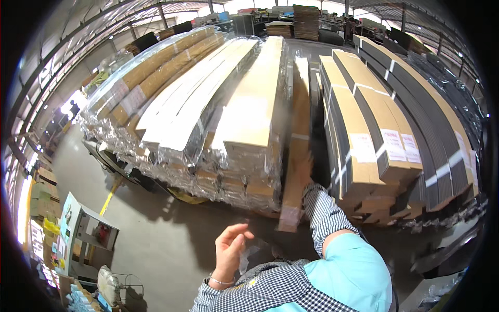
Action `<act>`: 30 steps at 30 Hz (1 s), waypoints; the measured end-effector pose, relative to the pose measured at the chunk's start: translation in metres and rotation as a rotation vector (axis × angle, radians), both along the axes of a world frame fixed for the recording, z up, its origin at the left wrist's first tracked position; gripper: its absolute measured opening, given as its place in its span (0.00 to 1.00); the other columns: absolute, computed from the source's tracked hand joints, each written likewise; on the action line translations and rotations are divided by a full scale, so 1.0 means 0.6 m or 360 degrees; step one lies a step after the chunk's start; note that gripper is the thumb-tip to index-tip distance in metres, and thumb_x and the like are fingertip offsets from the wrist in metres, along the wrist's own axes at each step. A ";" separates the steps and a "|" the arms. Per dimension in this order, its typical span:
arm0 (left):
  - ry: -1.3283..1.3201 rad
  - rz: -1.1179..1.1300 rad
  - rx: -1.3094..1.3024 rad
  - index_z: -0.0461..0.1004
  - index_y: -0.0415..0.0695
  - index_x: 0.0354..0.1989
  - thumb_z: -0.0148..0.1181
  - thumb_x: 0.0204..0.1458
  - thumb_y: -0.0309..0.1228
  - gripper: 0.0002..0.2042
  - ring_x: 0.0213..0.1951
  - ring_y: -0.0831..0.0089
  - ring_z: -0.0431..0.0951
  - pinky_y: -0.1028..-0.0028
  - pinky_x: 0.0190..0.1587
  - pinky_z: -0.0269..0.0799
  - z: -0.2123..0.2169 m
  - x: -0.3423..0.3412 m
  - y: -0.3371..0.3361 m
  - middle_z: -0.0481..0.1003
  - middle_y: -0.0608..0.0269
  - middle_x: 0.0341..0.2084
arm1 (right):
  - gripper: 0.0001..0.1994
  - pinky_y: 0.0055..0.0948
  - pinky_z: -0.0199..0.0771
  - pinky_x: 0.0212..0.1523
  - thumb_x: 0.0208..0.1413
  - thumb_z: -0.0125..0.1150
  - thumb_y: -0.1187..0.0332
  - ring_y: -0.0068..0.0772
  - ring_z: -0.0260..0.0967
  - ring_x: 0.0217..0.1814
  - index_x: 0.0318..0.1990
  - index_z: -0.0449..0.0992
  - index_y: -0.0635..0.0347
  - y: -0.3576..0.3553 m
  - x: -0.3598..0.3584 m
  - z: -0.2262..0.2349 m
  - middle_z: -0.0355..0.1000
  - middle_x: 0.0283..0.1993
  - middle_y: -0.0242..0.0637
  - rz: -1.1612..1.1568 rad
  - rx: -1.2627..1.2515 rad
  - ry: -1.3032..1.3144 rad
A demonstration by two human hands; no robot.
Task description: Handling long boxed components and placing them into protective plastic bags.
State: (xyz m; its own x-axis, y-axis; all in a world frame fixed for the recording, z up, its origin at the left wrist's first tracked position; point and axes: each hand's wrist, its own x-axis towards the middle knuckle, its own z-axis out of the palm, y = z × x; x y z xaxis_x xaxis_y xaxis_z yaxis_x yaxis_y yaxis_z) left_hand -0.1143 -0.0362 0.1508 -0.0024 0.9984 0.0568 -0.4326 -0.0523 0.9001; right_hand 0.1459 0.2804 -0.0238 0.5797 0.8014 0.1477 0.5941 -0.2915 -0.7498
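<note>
A long, narrow brown cardboard piece point(297, 119) stands in the gap between two stacks, a label near its lower end. My right hand point(304, 167), smeared by motion, is at its right side; whether the fingers grip it cannot be made out. Over the floor to the left, my left hand point(228, 250) is raised with loosely bent fingers, thumb apart, and nothing visible in it. On the left side of the gap, long cardboard bundles point(254, 104) lie on a film-wrapped stack point(218, 179). Strapped cardboard bundles point(358, 125) with dark sides and white labels form the right stack.
A pallet truck point(112, 161) stands by the left stack's near left corner. Lower left are a small cabinet point(86, 234) and a chair point(109, 286). Piled brown sheets point(305, 22) stand far back. A yellow line point(110, 196) crosses the grey floor.
</note>
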 end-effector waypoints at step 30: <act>-0.0257 -0.0565 0.0497 0.62 0.38 0.66 0.58 0.49 0.22 0.31 0.33 0.84 0.65 0.84 0.37 0.61 0.022 0.085 -0.073 0.76 0.53 0.48 | 0.31 0.54 0.60 0.62 0.49 0.69 0.55 0.52 0.59 0.66 0.60 0.71 0.59 -0.401 0.344 0.490 0.63 0.65 0.49 -0.0424 0.0402 -0.1296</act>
State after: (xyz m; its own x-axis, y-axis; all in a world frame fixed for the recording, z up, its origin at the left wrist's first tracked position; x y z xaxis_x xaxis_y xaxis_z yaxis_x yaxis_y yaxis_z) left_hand -0.0630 -0.0798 0.1642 0.3010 0.8746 0.3801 -0.6052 -0.1328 0.7849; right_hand 0.3521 0.0397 0.2701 0.3803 0.5427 0.7489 0.9065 -0.3792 -0.1856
